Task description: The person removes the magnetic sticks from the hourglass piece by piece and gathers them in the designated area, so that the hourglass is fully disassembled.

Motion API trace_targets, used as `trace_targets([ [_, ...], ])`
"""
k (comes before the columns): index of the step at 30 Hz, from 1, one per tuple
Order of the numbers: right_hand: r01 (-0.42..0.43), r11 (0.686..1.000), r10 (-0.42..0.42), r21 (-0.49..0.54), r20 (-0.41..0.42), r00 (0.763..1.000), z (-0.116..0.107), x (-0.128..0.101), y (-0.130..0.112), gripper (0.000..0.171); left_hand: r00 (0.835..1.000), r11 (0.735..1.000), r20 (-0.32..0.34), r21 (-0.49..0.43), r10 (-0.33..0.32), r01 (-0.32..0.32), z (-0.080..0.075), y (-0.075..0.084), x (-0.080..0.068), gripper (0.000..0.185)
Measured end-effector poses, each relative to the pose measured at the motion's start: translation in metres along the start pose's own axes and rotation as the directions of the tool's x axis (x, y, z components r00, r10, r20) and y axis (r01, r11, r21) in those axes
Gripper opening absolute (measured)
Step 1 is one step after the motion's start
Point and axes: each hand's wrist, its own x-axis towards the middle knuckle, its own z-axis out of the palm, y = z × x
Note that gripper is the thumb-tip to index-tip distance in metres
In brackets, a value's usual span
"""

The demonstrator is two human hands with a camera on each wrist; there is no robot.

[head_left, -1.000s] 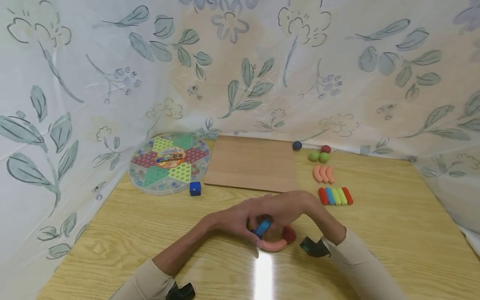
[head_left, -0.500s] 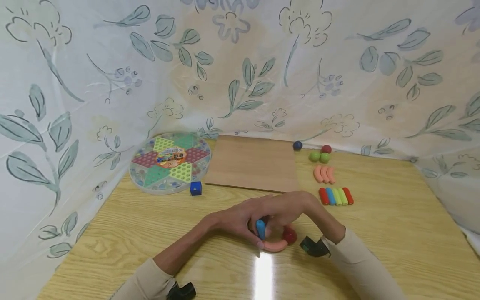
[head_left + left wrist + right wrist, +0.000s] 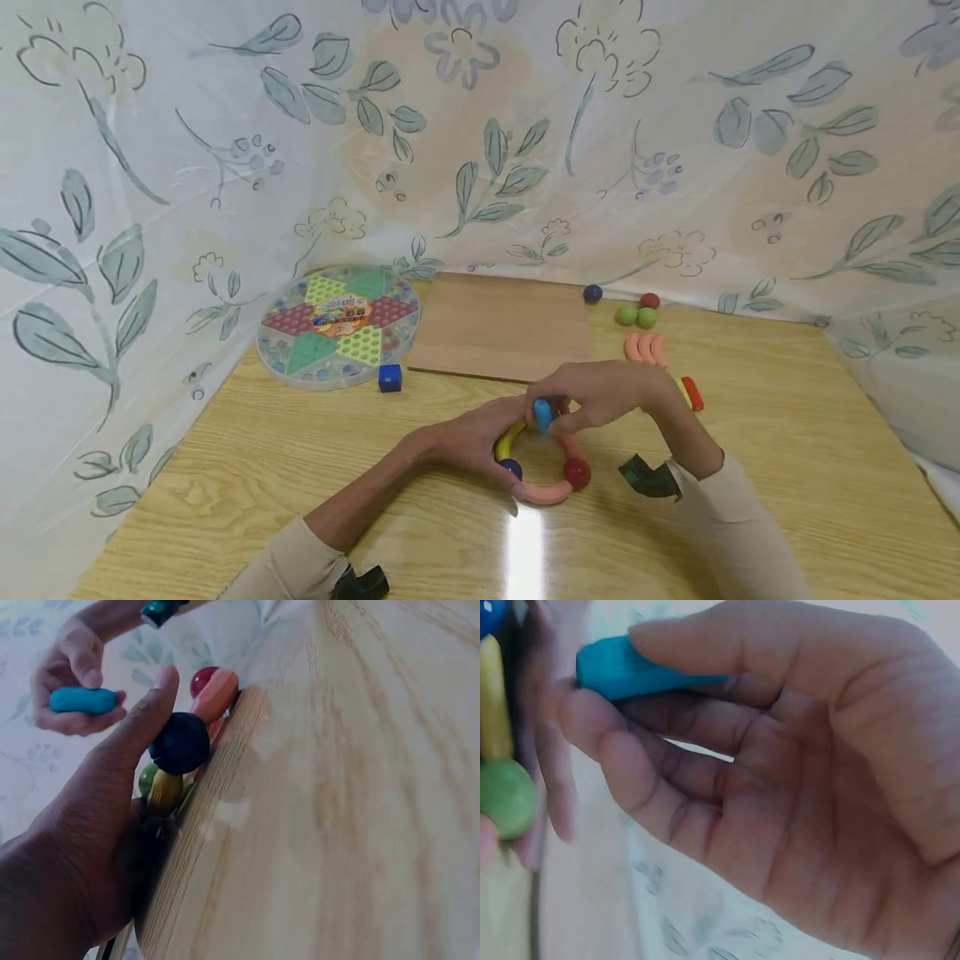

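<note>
On the wooden table (image 3: 247, 467) lies a partial ring of toy pieces: a yellow stick (image 3: 510, 438), a dark blue ball (image 3: 512, 468), a curved salmon stick (image 3: 546, 492) and a red ball (image 3: 577, 473). My left hand (image 3: 491, 450) grips the yellow stick, and its thumb presses the dark blue ball (image 3: 180, 742). A green ball (image 3: 148, 778) sits at the stick's other end. My right hand (image 3: 573, 402) pinches a light blue stick (image 3: 542, 412) just above the ring's open side. The right wrist view shows this blue stick (image 3: 622, 671) between thumb and fingers.
A round checkers board (image 3: 339, 325), a blue cube (image 3: 389, 377) and a flat wooden panel (image 3: 502, 325) lie at the back. At the back right are loose balls (image 3: 636, 315), salmon sticks (image 3: 645, 347) and a red stick (image 3: 692, 393). Floral cloth (image 3: 480, 150) walls in the table.
My right hand has lifted the light blue stick from low beside the ring to above and behind it. The dark blue ball now shows. The left hand stayed put.
</note>
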Motion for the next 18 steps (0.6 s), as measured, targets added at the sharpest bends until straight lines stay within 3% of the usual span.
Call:
trace_targets([
  [6, -0.111, 0.993, 0.102, -0.049, -0.156, 0.982, -0.017, -0.034, 0.002, 0.027, 0.983, 0.981, 0.019, 0.062, -0.184, 0.183, 0.000, 0.005, -0.006, 0.116],
  [10, -0.194, 0.981, 0.185, -0.025, -0.211, 0.960, -0.026, -0.057, 0.003, 0.030, 0.978, 0.977, 0.026, 0.052, -0.207, 0.205, -0.001, 0.007, -0.007, 0.113],
  [15, -0.339, 0.940, 0.334, 0.031, -0.270, 0.903, -0.035, -0.085, 0.007, 0.043, 0.977, 0.977, 0.026, 0.030, -0.213, 0.212, -0.002, 0.008, -0.008, 0.111],
  [18, -0.386, 0.922, 0.377, 0.029, -0.294, 0.879, -0.038, -0.098, 0.015, 0.047, 0.975, 0.974, 0.021, 0.035, -0.223, 0.222, 0.000, 0.008, -0.008, 0.111],
])
